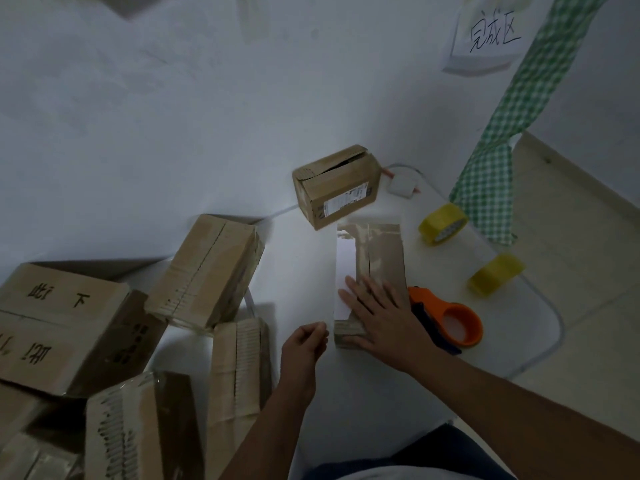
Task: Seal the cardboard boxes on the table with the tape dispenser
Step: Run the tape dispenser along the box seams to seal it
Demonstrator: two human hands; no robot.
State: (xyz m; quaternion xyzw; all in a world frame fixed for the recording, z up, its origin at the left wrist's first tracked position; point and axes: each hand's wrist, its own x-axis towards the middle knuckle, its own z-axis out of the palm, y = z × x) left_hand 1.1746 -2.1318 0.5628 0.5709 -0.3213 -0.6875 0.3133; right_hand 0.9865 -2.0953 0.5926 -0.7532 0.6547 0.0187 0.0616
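Note:
A long flat cardboard box (382, 251) lies in the middle of the white table (301, 258), with clear tape along its top seam and a white label on its left side. My right hand (381, 317) rests flat, fingers spread, on the box's near end. My left hand (304, 344) hovers just left of that end with curled fingers; what it holds, if anything, is unclear. The orange tape dispenser (450, 320) lies on the table, touching the right side of my right hand. A second small box (337, 185) stands behind, its top flaps slightly apart.
Several cardboard boxes (207, 271) are piled at the left and lower left. Two yellow tape rolls (441, 223) (495, 273) sit at the right near the table's rounded edge. A white device (401, 185) with a cable lies by the wall. A green checked cloth (495, 168) hangs at the right.

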